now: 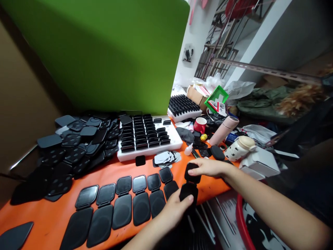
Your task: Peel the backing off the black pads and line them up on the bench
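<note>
Both of my hands grip one black hinged two-panel pad (pixel 189 189), opened out at the table's front right edge. My left hand (pixel 173 211) is closed on its larger lower panel, thumb on top. At the smaller upper panel, my right hand (pixel 208 167) pinches with the thumb on the face and the fingers behind. Left of my hands, several similar pads lie unfolded in a row, among them a pad with a shiny upper panel (pixel 139 183). Thin white and grey cut-out sheets (pixel 166 158) lie in a loose pile beyond the row.
A white foam tray (pixel 156 147) holds rows of upright black pieces. Left of it is a heap of black panels (pixel 75 140). To the right stand a small dropper bottle (pixel 188 149), red mug (pixel 200 125), pink flask (pixel 224 131) and cream-lidded jar (pixel 239 148). A green panel (pixel 117 59) rises behind.
</note>
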{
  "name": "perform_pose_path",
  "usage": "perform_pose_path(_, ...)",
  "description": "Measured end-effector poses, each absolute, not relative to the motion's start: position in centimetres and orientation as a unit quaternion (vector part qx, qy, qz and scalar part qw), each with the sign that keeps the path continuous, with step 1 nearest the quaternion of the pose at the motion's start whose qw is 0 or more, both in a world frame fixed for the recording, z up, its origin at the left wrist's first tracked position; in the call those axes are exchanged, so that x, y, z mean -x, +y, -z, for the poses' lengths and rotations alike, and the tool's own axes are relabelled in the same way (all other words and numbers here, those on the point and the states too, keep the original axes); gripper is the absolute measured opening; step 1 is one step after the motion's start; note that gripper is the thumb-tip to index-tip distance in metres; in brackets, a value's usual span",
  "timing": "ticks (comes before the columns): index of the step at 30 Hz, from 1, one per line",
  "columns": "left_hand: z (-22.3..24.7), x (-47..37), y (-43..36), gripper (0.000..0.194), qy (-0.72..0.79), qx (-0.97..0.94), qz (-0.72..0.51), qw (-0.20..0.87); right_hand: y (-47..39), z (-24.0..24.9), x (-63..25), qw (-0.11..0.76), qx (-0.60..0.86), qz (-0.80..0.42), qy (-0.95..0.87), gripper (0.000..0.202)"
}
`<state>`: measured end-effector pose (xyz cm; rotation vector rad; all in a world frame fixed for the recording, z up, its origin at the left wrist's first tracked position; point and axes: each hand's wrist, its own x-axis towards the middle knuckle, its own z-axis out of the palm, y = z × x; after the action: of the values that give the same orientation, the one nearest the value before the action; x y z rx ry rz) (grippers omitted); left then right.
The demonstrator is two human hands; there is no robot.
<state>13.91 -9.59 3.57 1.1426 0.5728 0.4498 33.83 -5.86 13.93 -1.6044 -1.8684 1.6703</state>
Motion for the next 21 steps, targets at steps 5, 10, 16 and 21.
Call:
perform_pose_path(5, -4.5, -12.2, -9.6, 0.044, 0.310, -0.282, -0.164, 0.893, -5.0, -12.4, -29.7, 0.133, 0.506, -0.552, -0.649, 0.030)
perform_pose_path(10, -6.1, -10.3, -8.2, 0.040, 0.365, -0.150, -0.317, 0.862, -6.4, -10.1, -24.4, 0.162, 0.539, -0.217, -0.797, 0.035)
perform_pose_path(16, -6.8, -7.8, -6.9, 0.027, 0.304, -0.115, -0.354, 0.877, -7.9, -8.5, -21.5, 0.217, 0.487, -0.206, -0.821, 0.069)
perform_pose_path(21, -6.4, -7.1, -5.4, 0.021, 0.339, -0.132, -0.404, 0.839, -9.1, -4.9, -19.4, 0.499, 0.598, -0.374, -0.504, 0.066)
